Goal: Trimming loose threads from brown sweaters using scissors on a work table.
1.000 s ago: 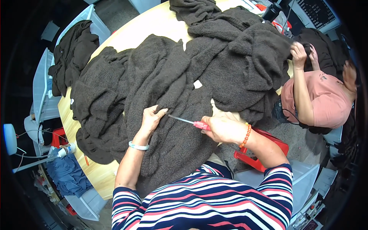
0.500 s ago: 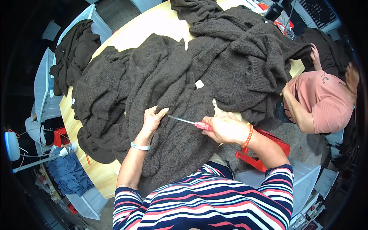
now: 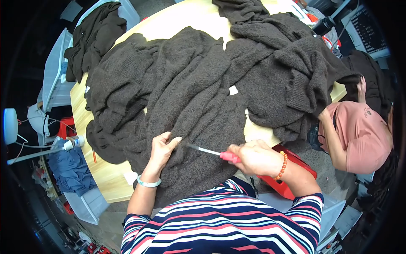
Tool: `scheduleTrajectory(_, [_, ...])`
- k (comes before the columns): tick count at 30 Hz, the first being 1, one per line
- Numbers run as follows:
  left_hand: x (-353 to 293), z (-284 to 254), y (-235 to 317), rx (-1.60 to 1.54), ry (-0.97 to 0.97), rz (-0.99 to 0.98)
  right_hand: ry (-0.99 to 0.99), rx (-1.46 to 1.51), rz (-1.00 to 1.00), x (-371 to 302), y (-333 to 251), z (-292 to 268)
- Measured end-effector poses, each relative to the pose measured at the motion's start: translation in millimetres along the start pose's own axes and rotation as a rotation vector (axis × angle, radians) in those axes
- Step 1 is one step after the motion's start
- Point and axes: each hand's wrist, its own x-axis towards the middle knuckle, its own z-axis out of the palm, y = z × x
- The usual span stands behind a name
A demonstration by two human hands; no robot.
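The right hand (image 3: 258, 158), closed around a red-handled tool (image 3: 229, 157), holds its tip (now blurred) slightly farther from the left hand (image 3: 163, 152) than before. Beneath both lies the dark knit garment (image 3: 203, 169); whether the left's partly hidden fingertips pinch it, I cannot tell. Left of the grip, a pale bin (image 3: 91, 209) holds blue cloth (image 3: 72, 169); another (image 3: 132, 15), cut off above, carries dark garments (image 3: 95, 38).

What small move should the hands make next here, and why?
Probably ease the tip of the red-handled tool slightly left, to the dark knit by the left hand: the right hand grips the tool with its shaft pointing there, and the left appears to pinch the fabric.
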Motion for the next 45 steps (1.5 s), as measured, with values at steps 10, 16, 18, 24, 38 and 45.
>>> scheduleTrajectory(10, [3, 14, -10, -0.425, 0.167, -0.042, -0.070, -0.109, -0.078, -4, -17, -7])
scheduleTrajectory(16, [-1, 19, -10, -0.318, 0.058, -0.005, 0.092, -0.148, 0.024, 1, -9, -4])
scheduleTrajectory(18, [-3, 25, -4, -0.221, 0.041, 0.022, 0.047, -0.136, -0.055, 2, -7, 2])
scheduleTrajectory(24, [-4, 30, -9, -0.237, 0.021, 0.052, 0.118, -0.345, 0.148, 15, -4, -5])
scheduleTrajectory(38, [-73, 114, 34, 0.332, -0.872, 0.426, 0.480, -0.049, -0.040, 55, -17, -34])
scheduleTrajectory(45, [8, -38, 41, 0.334, 0.566, 0.462, 0.398, -0.105, 0.066, 85, -4, -22])
